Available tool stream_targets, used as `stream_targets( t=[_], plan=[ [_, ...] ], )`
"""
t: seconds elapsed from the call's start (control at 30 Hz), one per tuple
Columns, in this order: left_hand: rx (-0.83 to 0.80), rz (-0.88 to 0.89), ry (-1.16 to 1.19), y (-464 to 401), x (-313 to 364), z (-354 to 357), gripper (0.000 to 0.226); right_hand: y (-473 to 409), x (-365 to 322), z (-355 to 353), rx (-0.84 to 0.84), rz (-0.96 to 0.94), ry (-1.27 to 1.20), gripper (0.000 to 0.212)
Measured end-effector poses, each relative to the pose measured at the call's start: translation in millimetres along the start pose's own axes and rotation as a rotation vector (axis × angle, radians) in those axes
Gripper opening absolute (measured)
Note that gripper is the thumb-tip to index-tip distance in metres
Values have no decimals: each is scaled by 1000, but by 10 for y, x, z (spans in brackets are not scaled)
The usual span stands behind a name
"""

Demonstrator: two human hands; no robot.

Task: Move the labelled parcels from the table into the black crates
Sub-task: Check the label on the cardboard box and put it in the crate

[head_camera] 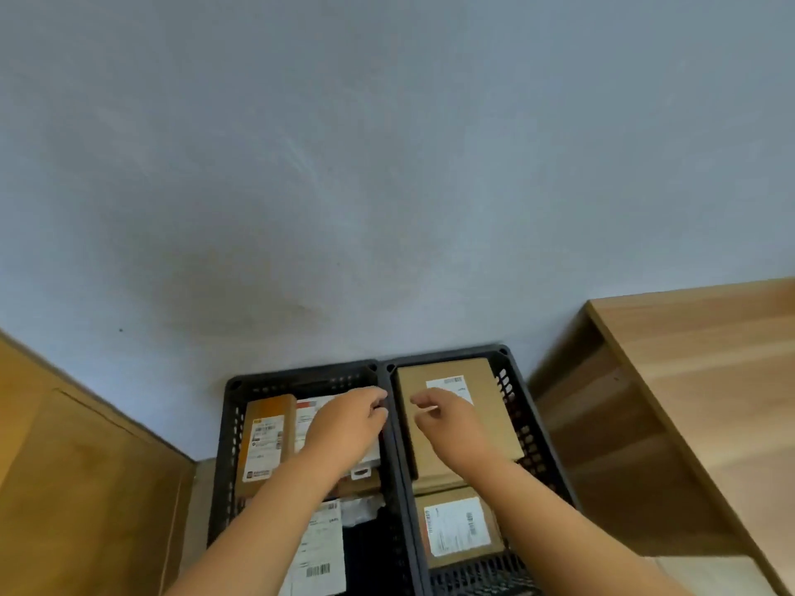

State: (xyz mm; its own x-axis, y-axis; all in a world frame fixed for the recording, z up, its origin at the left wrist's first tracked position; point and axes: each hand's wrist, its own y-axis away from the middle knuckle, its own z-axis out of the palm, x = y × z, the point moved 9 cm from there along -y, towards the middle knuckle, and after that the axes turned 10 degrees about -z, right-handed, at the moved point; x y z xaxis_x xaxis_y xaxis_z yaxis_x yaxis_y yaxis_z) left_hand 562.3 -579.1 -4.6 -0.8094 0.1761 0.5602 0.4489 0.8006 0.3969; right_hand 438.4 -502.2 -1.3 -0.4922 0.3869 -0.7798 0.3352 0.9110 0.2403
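Note:
Two black crates stand side by side on the floor against the wall. In the left crate (301, 374) lie a yellow-brown labelled parcel (266, 436), a white parcel (309, 412) and a white labelled mailer (318, 548). My left hand (348, 423) lies on the white parcel with its fingers curled over the parcel's right edge. The right crate (512, 393) holds a large brown box (486, 406) with a white label and a smaller labelled box (456, 526) nearer me. My right hand (443, 419) hovers just over the large box, fingers loosely curled, nothing in it.
A light wooden table (697, 359) stands to the right of the crates, its side panel close to the right crate. A brown wooden panel (77, 488) borders the left side. A grey wall (387, 165) rises directly behind the crates.

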Motion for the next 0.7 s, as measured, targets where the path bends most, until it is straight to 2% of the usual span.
stream_targets(
  t=[0.2,0.47,0.7],
  plan=[
    [-6,124,89,622,1405,539,36,1023,508,-1421,161,-7,-36,30],
    [-77,317,215,1669,3453,1740,27,2626,1658,-3411,400,34,41,24],
    [-165,408,163,2120,4537,2577,29,3519,2415,-4522,511,108,47,27]
  ],
)
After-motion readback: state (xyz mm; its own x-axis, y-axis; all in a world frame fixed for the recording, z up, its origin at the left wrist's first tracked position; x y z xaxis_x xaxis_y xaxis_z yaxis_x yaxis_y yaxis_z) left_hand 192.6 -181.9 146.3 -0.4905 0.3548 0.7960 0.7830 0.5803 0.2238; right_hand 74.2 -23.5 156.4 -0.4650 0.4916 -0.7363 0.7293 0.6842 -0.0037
